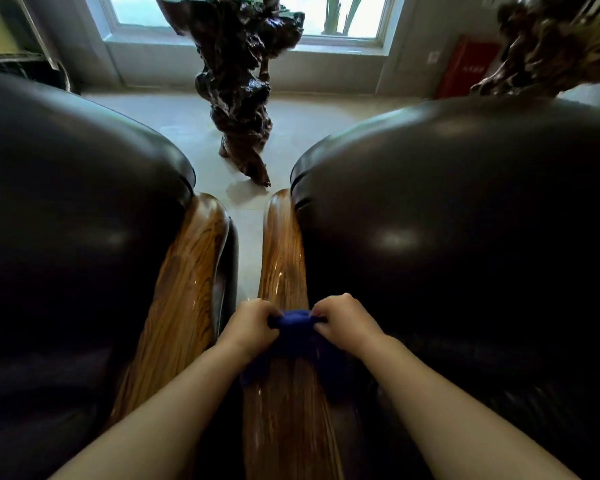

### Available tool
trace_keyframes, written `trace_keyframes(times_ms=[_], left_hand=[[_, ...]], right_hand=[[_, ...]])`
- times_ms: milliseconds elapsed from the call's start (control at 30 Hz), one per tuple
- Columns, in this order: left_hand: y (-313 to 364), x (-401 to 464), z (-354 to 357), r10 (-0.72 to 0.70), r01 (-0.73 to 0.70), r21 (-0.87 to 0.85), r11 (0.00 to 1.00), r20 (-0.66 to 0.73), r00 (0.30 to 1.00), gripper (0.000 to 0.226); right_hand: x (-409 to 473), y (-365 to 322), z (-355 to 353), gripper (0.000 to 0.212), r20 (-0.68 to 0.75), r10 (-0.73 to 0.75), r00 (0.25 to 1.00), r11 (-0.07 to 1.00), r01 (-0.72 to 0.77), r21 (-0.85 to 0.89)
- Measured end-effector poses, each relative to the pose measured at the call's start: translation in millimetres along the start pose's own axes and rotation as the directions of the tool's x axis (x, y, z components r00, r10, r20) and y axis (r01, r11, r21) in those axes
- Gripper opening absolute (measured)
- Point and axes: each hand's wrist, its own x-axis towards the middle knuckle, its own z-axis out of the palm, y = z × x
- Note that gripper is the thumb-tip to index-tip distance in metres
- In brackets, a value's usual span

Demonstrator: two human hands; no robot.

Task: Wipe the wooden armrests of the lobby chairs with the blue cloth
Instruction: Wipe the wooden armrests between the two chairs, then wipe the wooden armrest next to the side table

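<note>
Two dark leather lobby chairs stand side by side, each with a glossy wooden armrest. The blue cloth [297, 339] lies bunched across the right chair's armrest [283, 258], about halfway along it. My left hand [252, 323] grips the cloth's left end and my right hand [340, 318] grips its right end, both pressed onto the wood. The left chair's armrest [184, 289] runs parallel, with a narrow gap of floor between the two. The armrest under the cloth is hidden.
The left chair's leather cushion [73, 209] and the right chair's cushion [465, 220] flank the armrests. A dark gnarled root carving [243, 98] stands on the pale floor ahead, before a window. A red cabinet [465, 67] stands at the far right wall.
</note>
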Motion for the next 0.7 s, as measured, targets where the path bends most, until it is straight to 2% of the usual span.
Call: trace_keyframes(times_ms=[167, 400, 567, 700], left_hand=[[59.0, -25.9, -59.9, -0.007, 0.014, -0.088, 0.996, 0.072, 0.997, 0.021], [188.3, -85.9, -134.3, 0.114, -0.104, -0.118, 0.988, 0.077, 0.991, 0.021], [293.6, -145.8, -148.3, 0.246, -0.244, -0.078, 0.967, 0.016, 0.969, 0.025], [382.0, -203.5, -133.2, 0.348, -0.346, -0.052, 0.937, 0.037, 0.937, 0.026]], right_hand=[[-47.8, -15.3, -67.3, 0.022, -0.072, 0.044, 0.996, 0.987, -0.033, 0.158], [-153.1, -36.3, -196.2, 0.022, -0.252, 0.032, 0.967, 0.987, 0.009, 0.160], [-258.2, -28.9, -269.6, 0.021, -0.369, 0.032, 0.929, 0.991, 0.018, 0.131], [-358.1, -4.2, -310.9, 0.021, -0.443, 0.039, 0.896, 0.993, 0.014, 0.117]])
